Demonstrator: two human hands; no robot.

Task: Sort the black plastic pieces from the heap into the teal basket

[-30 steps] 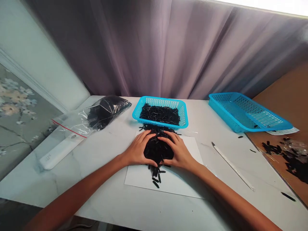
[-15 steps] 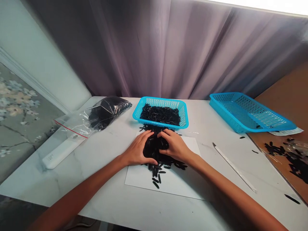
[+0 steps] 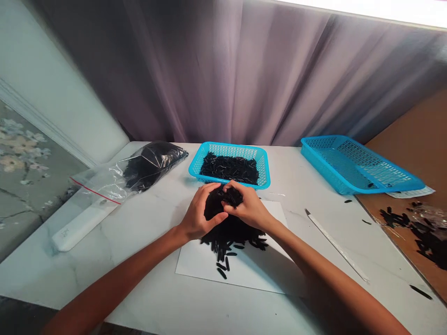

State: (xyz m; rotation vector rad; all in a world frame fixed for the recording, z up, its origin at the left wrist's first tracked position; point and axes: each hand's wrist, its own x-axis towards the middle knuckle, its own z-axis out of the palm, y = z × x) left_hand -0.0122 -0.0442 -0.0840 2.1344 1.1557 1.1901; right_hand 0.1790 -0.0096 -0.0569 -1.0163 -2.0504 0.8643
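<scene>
Your right hand (image 3: pixel 249 207) has its fingers closed around one clump of black pieces (image 3: pixel 232 197), above one pile (image 3: pixel 232 232) on one white sheet (image 3: pixel 195 264) toward the front edge of the tabletop (image 3: pixel 146 274). Your left hand (image 3: pixel 196 215) curls alongside; whether it grips any, I cannot tell. Two blue baskets (image 3: pixel 264 174) stand along the back edge.

A mauve-grey curtain (image 3: pixel 209 70) hangs in folds behind the marble-patterned table (image 3: pixel 146 288), with a floral wall panel (image 3: pixel 17 160) at left. A clear zip bag (image 3: pixel 150 165) with a red seal strip partly overlaps a long white bar (image 3: pixel 82 225). At right lies a slim, white-shafted tool (image 3: pixel 337 246); farther back, a blue plastic basket (image 3: pixel 321 170) overlaps a printed slip (image 3: pixel 414 192).
</scene>
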